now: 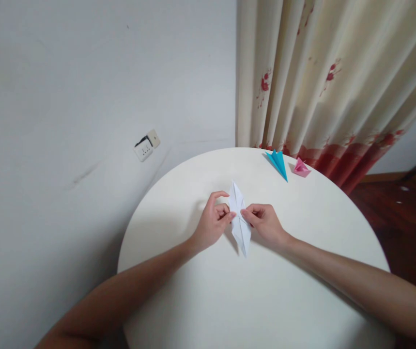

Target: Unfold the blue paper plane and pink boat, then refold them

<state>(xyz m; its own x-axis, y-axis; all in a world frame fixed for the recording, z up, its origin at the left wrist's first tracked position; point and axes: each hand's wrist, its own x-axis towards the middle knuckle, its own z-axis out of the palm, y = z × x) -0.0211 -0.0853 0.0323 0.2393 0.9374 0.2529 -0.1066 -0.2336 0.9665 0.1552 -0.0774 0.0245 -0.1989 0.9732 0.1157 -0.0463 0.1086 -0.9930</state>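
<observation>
Between my hands is a folded white paper (242, 233), long and pointed at both ends, with creases down its middle. It is held just above the round white table. My left hand (213, 220) pinches its left edge near the middle, thumb on top and index finger raised and bent beside the upper part. On the opposite edge, my right hand (263, 222) grips the paper with the thumb on top and the other fingers curled. The fingertips beneath the sheet are hidden.
A blue paper plane (278, 165) and a small pink paper boat (301, 168) lie near the far right edge of the white table (302, 300). Behind it hangs a cream curtain (302, 87) with red flowers. A wall socket (144, 150) is at the left.
</observation>
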